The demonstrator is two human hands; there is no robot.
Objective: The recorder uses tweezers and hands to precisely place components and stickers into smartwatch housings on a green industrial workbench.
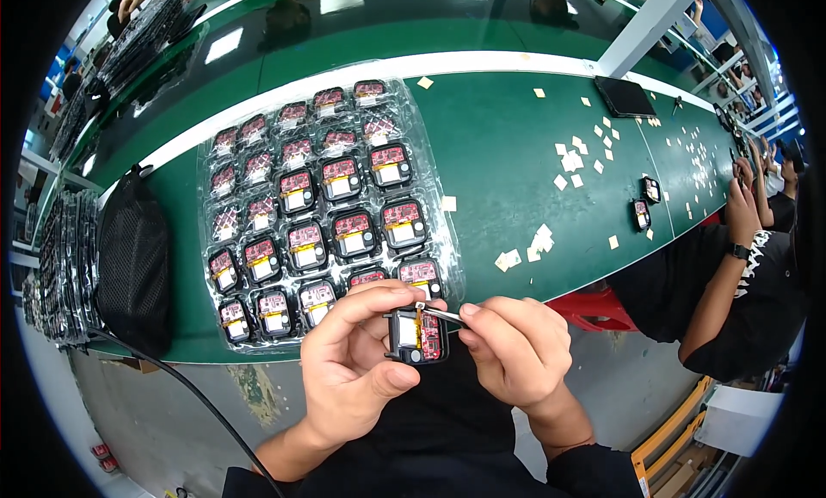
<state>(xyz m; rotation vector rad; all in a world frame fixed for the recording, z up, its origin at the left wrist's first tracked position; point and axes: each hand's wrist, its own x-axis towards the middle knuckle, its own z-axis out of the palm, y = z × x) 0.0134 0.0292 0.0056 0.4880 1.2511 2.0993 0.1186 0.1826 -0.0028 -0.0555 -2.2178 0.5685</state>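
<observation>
Between the thumb and fingers of my left hand [348, 364] is a small black device housing [419, 336], its open side facing up. Inside it show a red circuit board, a white rectangular part and a yellow strip. My right hand [520, 347] pinches slim metal tweezers [443, 315], whose tip reaches the housing's upper edge near the yellow strip. Whether the tip grips anything is too small to tell. Just beyond my hands lies a clear plastic tray [443, 231] with rows of similar housings [352, 232], some partly hidden behind my left fingers.
Small pale squares [572, 160] lie scattered across the green table [490, 136]. Two more housings [641, 214] sit toward the right, near a black flat screen [624, 98]. A black mesh bag [133, 266] and stacked trays [64, 266] stand left. Another person [731, 300] works at right.
</observation>
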